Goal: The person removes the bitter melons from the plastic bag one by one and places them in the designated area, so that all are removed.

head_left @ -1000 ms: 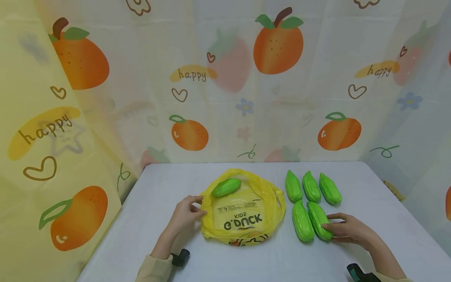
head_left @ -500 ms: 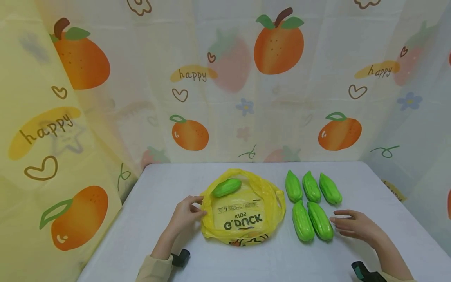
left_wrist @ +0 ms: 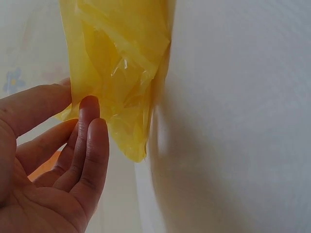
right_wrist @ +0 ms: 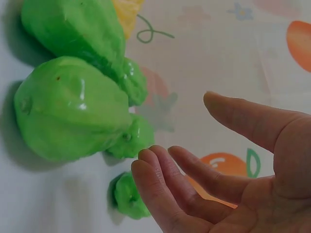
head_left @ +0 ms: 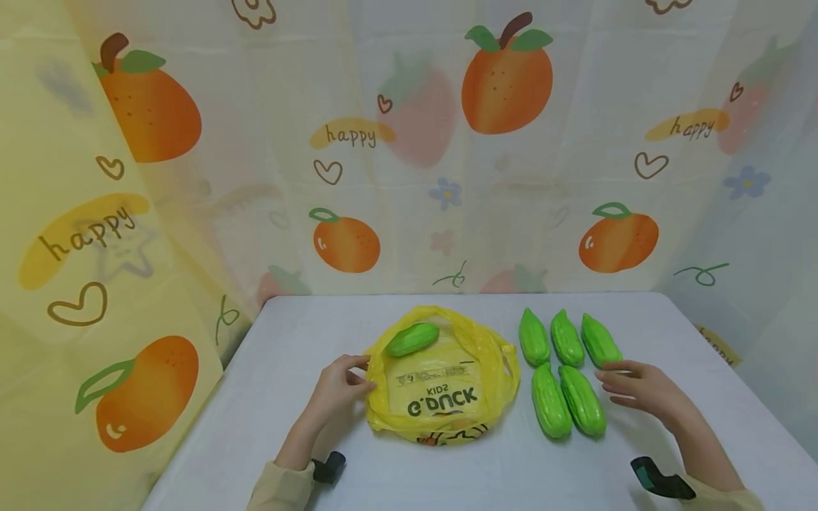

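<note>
My left hand (head_left: 341,387) pinches the left rim of a yellow plastic bag (head_left: 501,408) lying on the table; in the left wrist view, yellow film (left_wrist: 121,53) passes between its fingers. One shiny green bitter melon (head_left: 412,340) rests at the bag's mouth, toward the back. Right of the bag lie several more bitter melons in two rows, three at the back and two in front. My right hand (head_left: 648,390), fingers relaxed and spread with nothing in them, hovers beside the right front bitter melon (head_left: 583,401), just below the right back one (head_left: 601,341).
A white-covered table (head_left: 473,475) carries everything. Behind it and at both sides hangs a fruit-print curtain (head_left: 441,227). A black camera strap (head_left: 661,479) sits on my right wrist, another (head_left: 329,468) on my left.
My right hand has let go of the right front bitter melon, drawn off to the right, then moved up toward the back row. The left hand stays at the bag.
</note>
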A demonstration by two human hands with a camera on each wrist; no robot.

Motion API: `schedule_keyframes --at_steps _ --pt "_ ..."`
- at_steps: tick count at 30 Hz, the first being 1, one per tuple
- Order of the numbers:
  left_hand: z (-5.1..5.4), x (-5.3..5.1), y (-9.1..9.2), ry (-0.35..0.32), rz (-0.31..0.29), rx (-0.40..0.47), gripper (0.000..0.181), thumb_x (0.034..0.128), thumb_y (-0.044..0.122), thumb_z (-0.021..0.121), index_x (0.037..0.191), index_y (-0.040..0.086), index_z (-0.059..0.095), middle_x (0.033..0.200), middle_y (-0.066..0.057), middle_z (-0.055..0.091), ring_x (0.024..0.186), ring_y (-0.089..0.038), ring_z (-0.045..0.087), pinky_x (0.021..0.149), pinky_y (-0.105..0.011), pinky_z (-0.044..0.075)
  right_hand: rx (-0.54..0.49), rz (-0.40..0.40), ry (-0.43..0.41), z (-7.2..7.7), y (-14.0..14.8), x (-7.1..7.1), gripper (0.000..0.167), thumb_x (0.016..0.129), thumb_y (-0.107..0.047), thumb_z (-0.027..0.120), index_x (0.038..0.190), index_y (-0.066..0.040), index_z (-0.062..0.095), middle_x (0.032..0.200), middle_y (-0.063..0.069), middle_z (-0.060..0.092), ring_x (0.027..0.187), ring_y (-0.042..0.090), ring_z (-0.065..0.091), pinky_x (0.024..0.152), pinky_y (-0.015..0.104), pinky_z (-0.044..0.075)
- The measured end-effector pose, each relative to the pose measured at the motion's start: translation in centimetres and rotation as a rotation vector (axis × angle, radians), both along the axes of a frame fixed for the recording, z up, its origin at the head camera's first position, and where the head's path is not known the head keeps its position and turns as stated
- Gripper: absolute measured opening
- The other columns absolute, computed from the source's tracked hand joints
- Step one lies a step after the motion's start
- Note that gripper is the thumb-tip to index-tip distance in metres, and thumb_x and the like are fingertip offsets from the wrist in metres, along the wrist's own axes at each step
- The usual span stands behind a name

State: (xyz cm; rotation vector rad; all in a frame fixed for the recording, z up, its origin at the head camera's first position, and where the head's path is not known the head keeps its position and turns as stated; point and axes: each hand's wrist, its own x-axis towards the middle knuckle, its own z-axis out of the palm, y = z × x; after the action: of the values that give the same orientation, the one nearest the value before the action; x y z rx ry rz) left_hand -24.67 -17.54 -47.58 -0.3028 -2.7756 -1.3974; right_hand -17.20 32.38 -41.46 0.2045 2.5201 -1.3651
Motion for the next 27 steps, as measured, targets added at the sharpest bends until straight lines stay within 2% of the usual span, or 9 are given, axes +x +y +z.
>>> schedule_keyframes --at_steps 5,13,18,20,27 --pt "0.1 0.1 0.1 0.003 -0.01 -0.002 0.047 0.0757 0.009 0.078 0.121 0.007 0.064 0.105 -0.004 0.062 0.075 -0.01 0.064 0.066 -0.024 0.054 0.007 0.027 0.024 0.3 -1.0 -0.7 0.073 0.095 -0.04 0.054 0.137 0.015 0.034 0.136 0.039 0.039 0.117 0.04 0.055 0.088 0.038 0.053" --pt "0.1 0.2 0.1 0.004 0.001 -0.007 0.047 0.0764 0.011 0.078 0.121 0.008 0.063 0.105 -0.004 0.064 0.075 -0.009 0.062 0.066 -0.022 0.052 -0.002 0.057 0.075 0.9 -3.0 -1.7 0.066 0.095 -0.035 0.056 0.136 0.013 0.037 0.131 0.033 0.048 0.114 0.038 0.058 0.089 0.04 0.053" --pt "0.0 0.1 0.1 0.009 0.002 -0.012 0.047 0.0766 0.012 0.078 0.121 0.008 0.064 0.104 -0.003 0.064 0.075 -0.009 0.061 0.066 -0.022 0.052 -0.007 0.064 0.077 1.3 -4.4 -2.5 0.07 0.093 -0.039 0.059 0.137 0.011 0.038 0.132 0.033 0.048 0.113 0.036 0.058 0.089 0.041 0.052" --pt "0.1 0.2 0.1 0.009 0.005 -0.01 0.047 0.0766 0.012 0.078 0.121 0.008 0.064 0.104 -0.003 0.064 0.076 -0.01 0.061 0.066 -0.023 0.052 -0.018 0.067 0.074 1.5 -4.9 -2.8 0.072 0.092 -0.042 0.06 0.137 0.011 0.038 0.132 0.033 0.048 0.113 0.037 0.058 0.09 0.041 0.052" --pt "0.1 0.2 0.3 0.023 0.004 -0.016 0.047 0.0771 0.013 0.078 0.121 0.008 0.063 0.104 -0.003 0.065 0.08 -0.01 0.061 0.071 -0.025 0.052 -0.095 0.074 0.077 1.9 -7.1 -3.8 0.066 0.093 -0.034 0.06 0.137 0.01 0.038 0.131 0.032 0.049 0.117 0.039 0.055 0.091 0.041 0.051"
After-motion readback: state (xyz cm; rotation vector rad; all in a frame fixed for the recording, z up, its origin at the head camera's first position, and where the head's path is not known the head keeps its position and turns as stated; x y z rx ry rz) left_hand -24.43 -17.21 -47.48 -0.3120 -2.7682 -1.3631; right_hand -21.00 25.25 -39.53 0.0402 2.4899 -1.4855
